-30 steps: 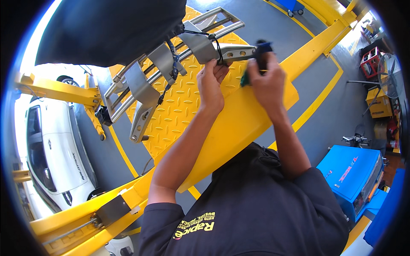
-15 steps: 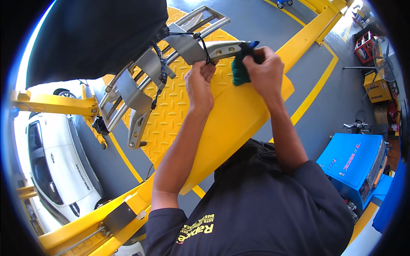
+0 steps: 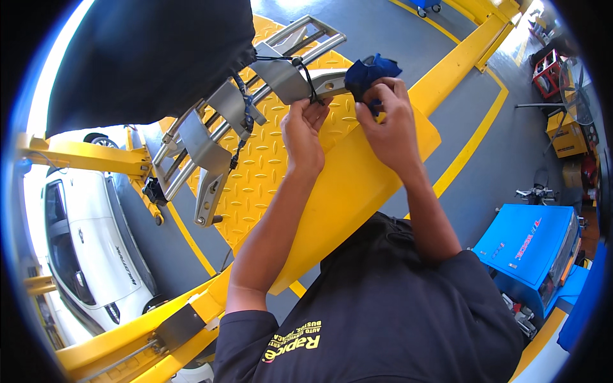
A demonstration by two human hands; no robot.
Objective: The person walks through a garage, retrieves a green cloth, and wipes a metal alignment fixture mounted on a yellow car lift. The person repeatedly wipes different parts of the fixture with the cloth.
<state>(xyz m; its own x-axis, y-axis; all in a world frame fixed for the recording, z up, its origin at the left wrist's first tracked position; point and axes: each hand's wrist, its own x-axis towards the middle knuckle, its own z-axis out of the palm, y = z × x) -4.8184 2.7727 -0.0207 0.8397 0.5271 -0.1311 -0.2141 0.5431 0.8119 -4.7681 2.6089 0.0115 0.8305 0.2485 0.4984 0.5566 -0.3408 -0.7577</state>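
Note:
A metal wheel clamp (image 3: 271,80) with silver rods, curved plates and holed arms lies over a yellow tread-plate ramp (image 3: 255,172). My left hand (image 3: 304,137) grips the clamp's right arm from beneath, fingers curled behind it and partly hidden. A dark blue cloth (image 3: 371,71) covers the tip of that arm, bunched in my closed right hand (image 3: 391,121). A black elastic cord (image 3: 308,78) loops around the curved plate above my left hand. Covering the clamp's upper left side is a large black fabric cover (image 3: 147,60).
A broad yellow steel beam (image 3: 345,185) runs between my body and the clamp. A white car (image 3: 96,249) stands at left. At right are a blue cabinet (image 3: 527,239), a standing fan (image 3: 578,96) and a yellow box (image 3: 567,134).
The cloth has been turned and pushed onto the arm's tip; its green side no longer shows and more blue does. My right hand has come slightly lower; my left still grips the arm.

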